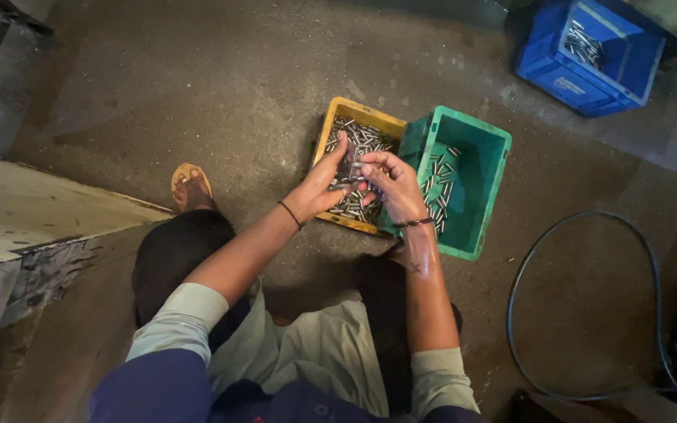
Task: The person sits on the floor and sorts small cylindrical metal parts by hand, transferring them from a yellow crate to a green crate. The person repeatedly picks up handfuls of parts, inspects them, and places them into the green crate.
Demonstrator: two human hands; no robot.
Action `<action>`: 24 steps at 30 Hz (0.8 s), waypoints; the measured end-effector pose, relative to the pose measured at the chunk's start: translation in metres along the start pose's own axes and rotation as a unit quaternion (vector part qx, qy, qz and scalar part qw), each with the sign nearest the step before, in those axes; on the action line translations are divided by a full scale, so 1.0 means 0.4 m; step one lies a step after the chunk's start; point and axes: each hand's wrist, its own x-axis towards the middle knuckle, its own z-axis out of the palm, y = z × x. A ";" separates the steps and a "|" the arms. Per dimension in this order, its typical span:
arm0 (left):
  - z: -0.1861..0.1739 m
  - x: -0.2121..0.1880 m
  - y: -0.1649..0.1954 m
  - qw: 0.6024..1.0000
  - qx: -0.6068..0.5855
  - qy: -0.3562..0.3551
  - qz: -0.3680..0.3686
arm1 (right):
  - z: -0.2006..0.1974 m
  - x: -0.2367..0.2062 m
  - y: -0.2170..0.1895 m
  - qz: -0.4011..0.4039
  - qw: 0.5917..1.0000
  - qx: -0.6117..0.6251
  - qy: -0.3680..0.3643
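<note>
Left hand (324, 182): fingers extended, tips pressed against a small dark metal piece (349, 168); thumb side toward the right hand.
Right hand (392, 182): fingers curled round the same piece from the opposite side; both hands share it, neither nearer.
Metal piece: held above the yellow crate (354, 110), its long axis roughly upright in the picture; detail too small to tell.
Yellow crate: on the floor (221, 86), full of short silver pins (366, 139).
Green crate (476, 192): touching the yellow one, just to the right of the hands; fewer pins, scattered.
Blue crate (589, 59): well apart, upper right.
Hose (581, 223): loop on the floor, right.
</note>
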 end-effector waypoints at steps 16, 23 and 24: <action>-0.001 -0.003 0.005 0.998 0.054 0.001 0.016 | 0.021 0.016 0.023 -0.013 0.999 -0.034 0.027; -0.002 0.009 0.013 0.999 -0.003 -0.008 0.045 | -0.020 0.004 0.041 -0.010 0.996 0.087 0.006; 0.003 0.013 0.015 0.998 -0.021 0.007 0.060 | -0.035 0.004 0.042 -0.020 0.994 0.111 -0.001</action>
